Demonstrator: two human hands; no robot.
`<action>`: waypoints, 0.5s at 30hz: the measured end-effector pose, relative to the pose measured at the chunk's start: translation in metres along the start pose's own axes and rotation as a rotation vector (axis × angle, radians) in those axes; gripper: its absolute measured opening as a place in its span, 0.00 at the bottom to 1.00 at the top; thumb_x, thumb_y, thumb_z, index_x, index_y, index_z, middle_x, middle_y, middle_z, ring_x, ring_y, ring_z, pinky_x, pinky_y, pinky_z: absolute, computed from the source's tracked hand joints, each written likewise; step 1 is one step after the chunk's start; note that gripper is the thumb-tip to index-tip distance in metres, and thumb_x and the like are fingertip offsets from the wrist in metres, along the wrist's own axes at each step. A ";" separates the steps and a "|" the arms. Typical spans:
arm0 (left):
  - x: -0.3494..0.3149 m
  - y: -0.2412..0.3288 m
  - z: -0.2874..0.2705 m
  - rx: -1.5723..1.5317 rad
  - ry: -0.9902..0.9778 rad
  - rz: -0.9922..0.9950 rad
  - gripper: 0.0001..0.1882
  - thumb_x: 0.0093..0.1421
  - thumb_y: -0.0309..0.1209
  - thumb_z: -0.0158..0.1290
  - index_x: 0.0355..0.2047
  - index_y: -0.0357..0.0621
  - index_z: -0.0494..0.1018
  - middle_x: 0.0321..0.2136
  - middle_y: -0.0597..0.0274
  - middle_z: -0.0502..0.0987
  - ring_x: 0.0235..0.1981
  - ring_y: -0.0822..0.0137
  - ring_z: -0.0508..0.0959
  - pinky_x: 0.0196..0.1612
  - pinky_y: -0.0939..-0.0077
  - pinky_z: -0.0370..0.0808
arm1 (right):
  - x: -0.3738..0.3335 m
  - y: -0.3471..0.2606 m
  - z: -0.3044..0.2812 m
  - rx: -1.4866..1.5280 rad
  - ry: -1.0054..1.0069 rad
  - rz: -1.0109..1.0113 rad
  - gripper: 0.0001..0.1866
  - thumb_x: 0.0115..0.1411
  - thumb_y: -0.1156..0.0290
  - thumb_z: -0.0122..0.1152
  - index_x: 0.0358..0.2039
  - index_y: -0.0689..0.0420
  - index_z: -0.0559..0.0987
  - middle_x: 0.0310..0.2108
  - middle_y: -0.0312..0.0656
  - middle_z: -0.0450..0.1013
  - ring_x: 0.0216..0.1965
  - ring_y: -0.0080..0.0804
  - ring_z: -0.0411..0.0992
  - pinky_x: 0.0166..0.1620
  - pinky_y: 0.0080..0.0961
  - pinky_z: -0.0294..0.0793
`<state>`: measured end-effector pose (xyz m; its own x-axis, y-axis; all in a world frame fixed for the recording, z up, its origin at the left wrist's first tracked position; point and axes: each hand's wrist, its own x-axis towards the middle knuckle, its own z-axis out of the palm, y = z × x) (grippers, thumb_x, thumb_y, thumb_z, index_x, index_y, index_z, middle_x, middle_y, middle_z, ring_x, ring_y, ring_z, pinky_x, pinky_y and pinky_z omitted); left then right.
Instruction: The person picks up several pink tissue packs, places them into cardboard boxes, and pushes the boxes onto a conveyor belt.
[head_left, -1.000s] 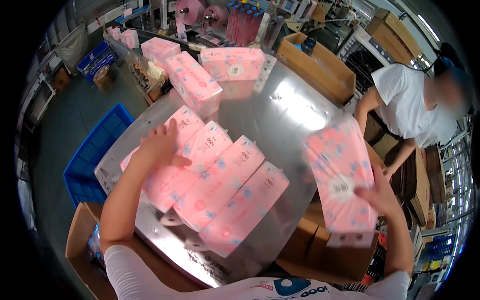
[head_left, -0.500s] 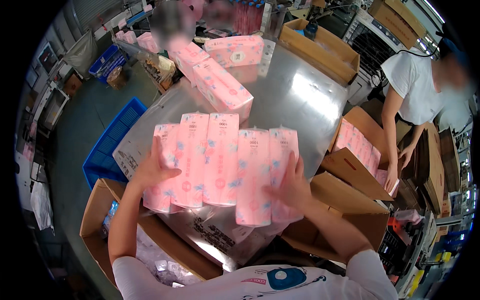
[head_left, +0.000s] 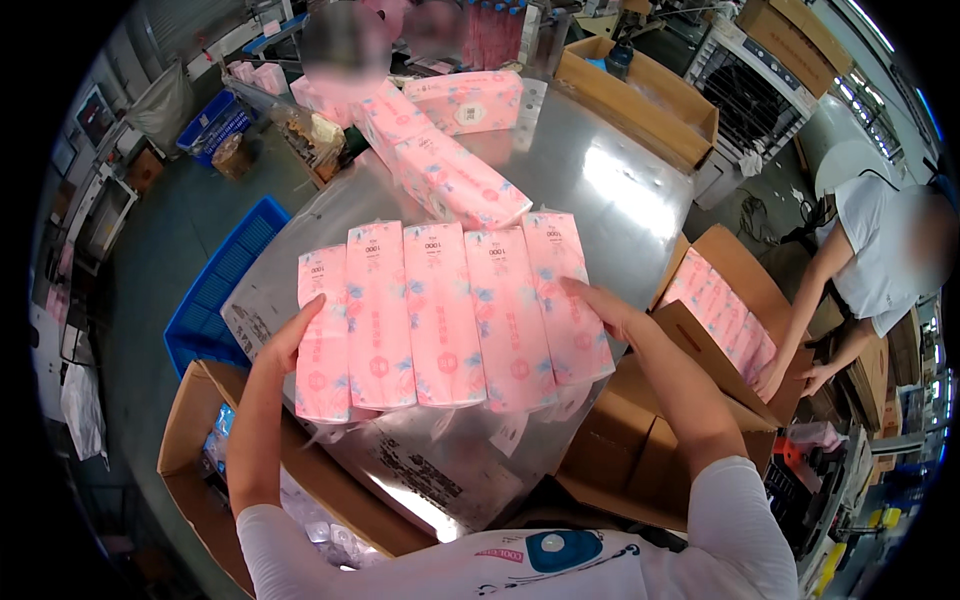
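Observation:
Several pink soft tissue packs (head_left: 433,320) with blue and pink flower prints stand side by side in a row on the metal table (head_left: 615,225). My left hand (head_left: 290,338) presses the row's left end, its thumb over the edge of the outermost pack. At the other end, my right hand (head_left: 603,310) grips the rightmost pack, which tilts slightly. The fingers of both hands are partly hidden behind the packs. Beyond the row, more tissue packs (head_left: 460,180) lie in a slanting line, their near end close to the row. Another pack (head_left: 465,103) lies crosswise behind them.
An open cardboard box (head_left: 640,440) stands by my right arm; another box (head_left: 185,440) with plastic-wrapped contents is at my left. A blue crate (head_left: 205,310) sits beside the table. On the right, a co-worker's hands (head_left: 785,380) reach to a carton of tissue packs (head_left: 715,310).
My hands have moved to the row's outer ends, and the packs are closer together. The slanting line of packs has shifted toward me and right. The co-worker has moved right.

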<state>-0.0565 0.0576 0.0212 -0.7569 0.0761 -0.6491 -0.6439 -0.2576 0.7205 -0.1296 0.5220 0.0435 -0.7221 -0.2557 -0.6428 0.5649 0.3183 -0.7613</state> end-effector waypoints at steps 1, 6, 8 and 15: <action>0.002 -0.006 0.001 -0.087 -0.035 0.004 0.34 0.56 0.51 0.51 0.54 0.39 0.64 0.47 0.55 0.73 0.45 0.63 0.75 0.48 0.69 0.73 | 0.001 0.011 -0.006 0.180 -0.043 0.061 0.34 0.53 0.47 0.56 0.50 0.64 0.70 0.42 0.46 0.72 0.45 0.35 0.72 0.48 0.31 0.71; -0.033 -0.016 0.068 -0.169 0.012 0.109 0.30 0.56 0.47 0.51 0.52 0.39 0.65 0.46 0.54 0.73 0.44 0.62 0.76 0.48 0.67 0.73 | -0.048 0.047 -0.036 0.368 0.028 0.005 0.32 0.55 0.49 0.54 0.50 0.64 0.69 0.45 0.46 0.71 0.44 0.33 0.72 0.44 0.30 0.73; -0.038 -0.017 0.084 -0.189 -0.040 0.182 0.29 0.56 0.46 0.50 0.53 0.38 0.64 0.45 0.53 0.74 0.44 0.62 0.75 0.48 0.67 0.72 | -0.086 0.058 -0.054 0.356 0.127 -0.076 0.31 0.55 0.51 0.55 0.50 0.64 0.69 0.44 0.46 0.71 0.43 0.32 0.72 0.42 0.30 0.74; -0.047 -0.053 0.180 0.095 -0.448 0.504 0.30 0.54 0.40 0.54 0.53 0.37 0.62 0.47 0.55 0.71 0.47 0.61 0.72 0.49 0.66 0.71 | -0.326 0.143 -0.161 0.543 0.342 -0.295 0.34 0.46 0.74 0.59 0.55 0.66 0.62 0.51 0.48 0.66 0.51 0.39 0.67 0.55 0.36 0.66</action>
<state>-0.0074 0.2408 0.0577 -0.9272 0.3661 -0.0792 -0.1916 -0.2818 0.9402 0.1219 0.7978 0.1579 -0.9105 0.0685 -0.4077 0.3810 -0.2438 -0.8919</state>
